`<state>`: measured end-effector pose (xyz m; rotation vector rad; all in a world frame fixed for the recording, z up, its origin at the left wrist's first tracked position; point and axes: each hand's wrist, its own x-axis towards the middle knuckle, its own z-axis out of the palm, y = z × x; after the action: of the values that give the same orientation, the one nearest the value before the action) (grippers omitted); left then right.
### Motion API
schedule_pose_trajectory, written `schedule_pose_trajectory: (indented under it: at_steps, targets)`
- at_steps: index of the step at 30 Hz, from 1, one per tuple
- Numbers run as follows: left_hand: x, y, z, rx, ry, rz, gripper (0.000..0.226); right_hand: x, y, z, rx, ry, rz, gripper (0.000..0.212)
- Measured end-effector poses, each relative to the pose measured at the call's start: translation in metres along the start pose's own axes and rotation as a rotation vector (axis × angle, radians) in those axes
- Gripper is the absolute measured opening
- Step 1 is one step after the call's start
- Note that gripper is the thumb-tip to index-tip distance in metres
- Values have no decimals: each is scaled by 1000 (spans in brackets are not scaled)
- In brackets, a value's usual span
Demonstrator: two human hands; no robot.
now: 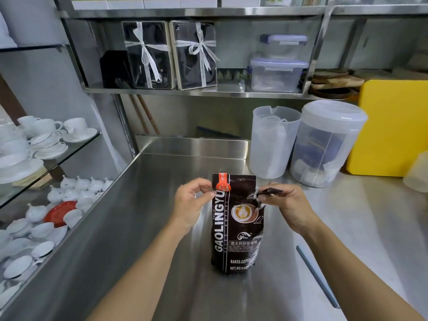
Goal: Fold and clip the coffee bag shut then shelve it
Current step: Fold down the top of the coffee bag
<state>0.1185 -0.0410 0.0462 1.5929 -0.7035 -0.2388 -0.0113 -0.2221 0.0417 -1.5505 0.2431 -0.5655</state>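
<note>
A black coffee bag (236,230) with white lettering and an orange tab stands upright on the steel counter (143,228). My left hand (191,201) pinches the bag's upper left edge beside the orange tab. My right hand (287,205) grips the upper right corner, which is bent down and outward. A long grey-blue clip (315,275) lies flat on the counter to the right of the bag, apart from both hands. The steel shelf (185,91) runs above the counter's back.
A clear jug (271,142) and a lidded plastic tub (324,144) stand behind the bag, with a yellow board (391,128) to their right. On the shelf are two ribboned boxes (171,54) and stacked plastic containers (278,66). White cups and teapots (44,144) fill glass shelves at left.
</note>
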Motion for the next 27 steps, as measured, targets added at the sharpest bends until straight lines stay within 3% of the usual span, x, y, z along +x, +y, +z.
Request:
schedule_pose_trajectory:
  at_steps: [2, 4, 7, 10, 13, 15, 18, 21, 25, 27]
  targets:
    - [2, -2, 0, -26, 15, -11, 20, 0, 1, 1, -12, 13, 1, 40]
    - [3, -4, -2, -4, 8, 14, 13, 1, 2, 1, 0, 40, 0, 34]
    - [7, -4, -2, 84, -27, 43, 15, 2, 0, 1, -36, 32, 13, 6]
    - [10, -1, 0, 171, -20, 75, 17, 2, -2, 0, -92, 1, 31, 19]
    - [11, -1, -1, 131, -61, 83, 25, 1, -7, 3, -78, -31, 57, 8]
    - [14, -1, 0, 126, -64, 85, 30, 3, -7, 5, -104, -55, 52, 20]
    - [14, 1, 1, 150, -40, 91, 28, 5, -9, 11, -122, -18, 44, 4]
    - [15, -2, 2, 77, 12, 70, 16, 9, -5, 12, -103, 41, 20, 16]
    - [15, -4, 4, -51, 34, -2, 23, 9, -4, 12, -79, 30, 23, 15]
    - [16, -5, 3, -99, 11, -10, 20, 8, -2, 9, -26, 28, 13, 31]
